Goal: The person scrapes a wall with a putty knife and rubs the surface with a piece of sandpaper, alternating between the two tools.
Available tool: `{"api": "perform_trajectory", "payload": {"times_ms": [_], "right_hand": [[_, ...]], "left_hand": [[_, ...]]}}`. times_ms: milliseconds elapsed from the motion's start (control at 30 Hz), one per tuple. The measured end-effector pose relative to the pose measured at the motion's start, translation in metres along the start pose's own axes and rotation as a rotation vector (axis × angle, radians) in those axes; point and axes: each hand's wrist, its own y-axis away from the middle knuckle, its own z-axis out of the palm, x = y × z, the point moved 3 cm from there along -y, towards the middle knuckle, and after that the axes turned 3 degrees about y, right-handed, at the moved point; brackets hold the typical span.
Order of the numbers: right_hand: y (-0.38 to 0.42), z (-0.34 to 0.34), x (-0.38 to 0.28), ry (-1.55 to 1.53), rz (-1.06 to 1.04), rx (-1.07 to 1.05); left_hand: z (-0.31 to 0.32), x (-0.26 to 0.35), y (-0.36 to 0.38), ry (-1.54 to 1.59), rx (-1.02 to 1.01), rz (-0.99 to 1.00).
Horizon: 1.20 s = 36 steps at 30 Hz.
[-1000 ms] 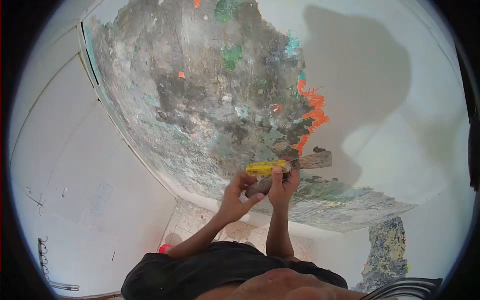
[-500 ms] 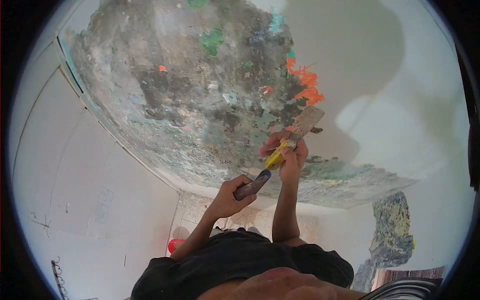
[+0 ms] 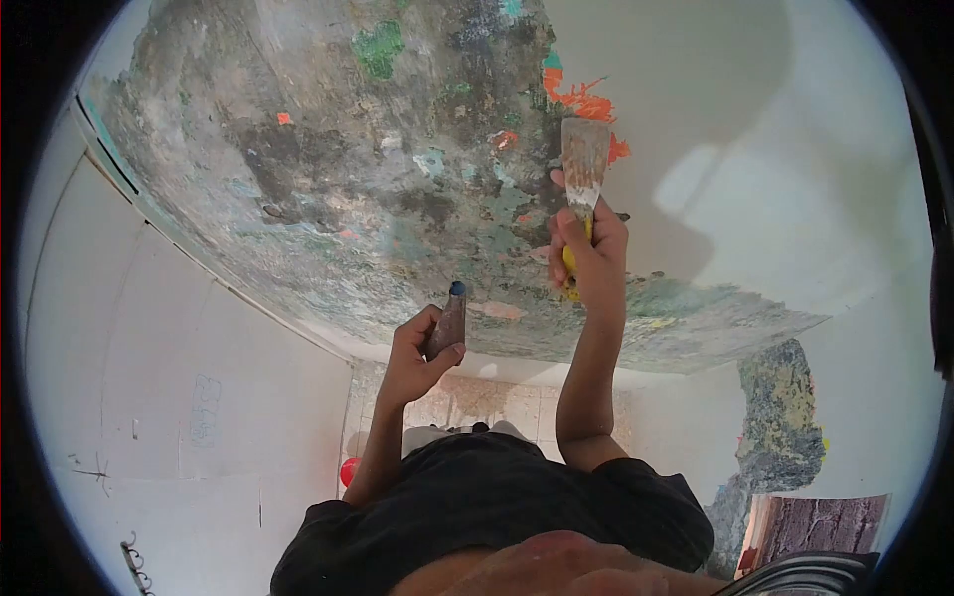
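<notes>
In my right hand [image 3: 599, 260] is a putty knife [image 3: 584, 164] with a yellow handle, my fingers wrapped round it. Its broad blade, crusted with white and brown residue, points up and overlaps the edge of the peeled wall patch [image 3: 338, 149] in this view. My left hand [image 3: 409, 360] is closed around a short brown handle-shaped tool [image 3: 450, 323] with a blue end pointing up. The lower part of that tool is hidden by my fingers. The two tools are apart, with the left one lower.
Orange paint remnants [image 3: 586, 102] edge the patch, beside smooth pale wall [image 3: 686, 119]. Another bare strip [image 3: 780, 417] shows at right, above a brick-patterned piece [image 3: 820, 526]. A white panelled surface [image 3: 129, 338] with hooks [image 3: 134, 566] is at left. A red object [image 3: 349, 471] sits low down.
The putty knife has moved up and its blade has turned more upright. My left hand has shifted left and up, so the blue-ended tool is now apart from the knife's yellow handle.
</notes>
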Motion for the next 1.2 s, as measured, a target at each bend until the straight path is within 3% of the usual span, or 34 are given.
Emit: {"api": "perform_trajectory", "payload": {"times_ms": [200,300,500,700,800,900,1000,1200], "right_hand": [[-0.010,0.004,-0.015,-0.070,0.042,0.007],[-0.010,0.006,-0.016,-0.107,0.056,0.000],[-0.011,0.007,-0.022,-0.098,0.081,0.021],[-0.012,0.009,-0.030,-0.121,0.153,0.017],[-0.011,0.006,-0.024,-0.121,0.164,0.012],[-0.010,0.009,-0.027,-0.129,0.175,0.026],[-0.010,0.011,-0.023,-0.137,0.166,0.045],[-0.015,0.012,-0.028,-0.163,0.162,-0.003]], "left_hand": [[0.014,0.005,-0.003,0.064,0.019,-0.025],[0.009,0.013,-0.003,-0.187,0.049,0.083],[0.002,0.017,-0.013,-0.160,0.059,0.315],[-0.003,0.012,-0.017,-0.147,0.037,0.147],[0.001,0.014,-0.017,-0.019,0.097,-0.029],[0.005,0.016,-0.020,-0.030,0.101,0.016],[0.001,0.010,-0.018,0.204,0.195,-0.037],[-0.014,-0.021,-0.018,0.558,0.191,0.088]]}}
